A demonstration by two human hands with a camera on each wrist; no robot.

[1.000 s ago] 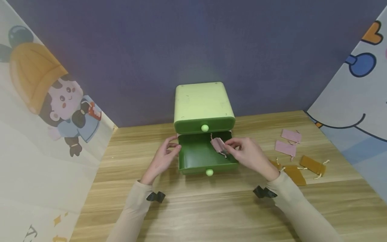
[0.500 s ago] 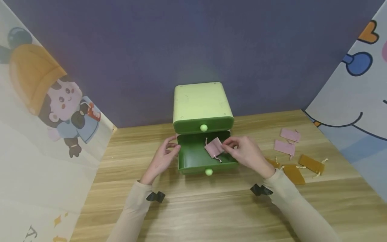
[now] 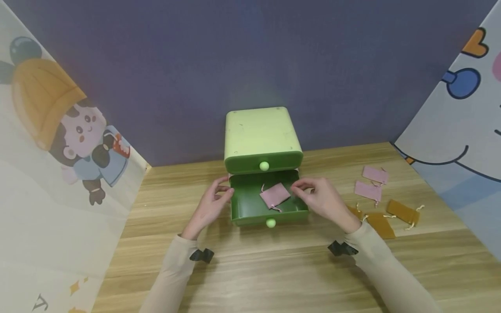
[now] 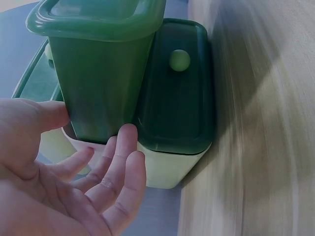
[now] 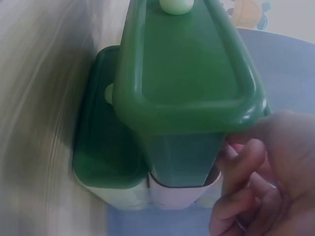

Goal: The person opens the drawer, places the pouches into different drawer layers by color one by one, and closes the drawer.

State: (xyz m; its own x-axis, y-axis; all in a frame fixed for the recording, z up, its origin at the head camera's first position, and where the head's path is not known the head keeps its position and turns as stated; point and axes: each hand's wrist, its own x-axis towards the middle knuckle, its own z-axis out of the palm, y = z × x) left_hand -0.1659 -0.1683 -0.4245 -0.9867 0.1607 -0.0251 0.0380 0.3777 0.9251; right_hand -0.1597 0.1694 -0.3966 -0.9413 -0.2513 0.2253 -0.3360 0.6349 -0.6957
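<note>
1. Nearest, brown pouches point(image 3: 381, 226) with pale strings were laid on the wooden table point(image 3: 258, 269), to the right.
2. The left hand point(image 3: 209, 206) was kept loose, thumb and fingers apart, with fingertips put against the left side of the pulled-out drawer point(image 3: 250, 220).
3. The right hand point(image 3: 325, 202) was held at the drawer's right side, fingers bent in and tips nearly together; nothing could be seen held.
4. The pink pouch point(image 3: 275, 194) was seen inside the drawer, likely light, soft and bendy, and hard to break. It would best be pinched by its flat cloth edge, not its thin strings.
5. That pouch was placed just left of the right fingertips, seemingly untouched.
6. Farther right, two more pink pouches point(image 3: 368, 191) were seen.
7. Behind, the closed top drawer point(image 3: 250, 165) was seen.
</note>
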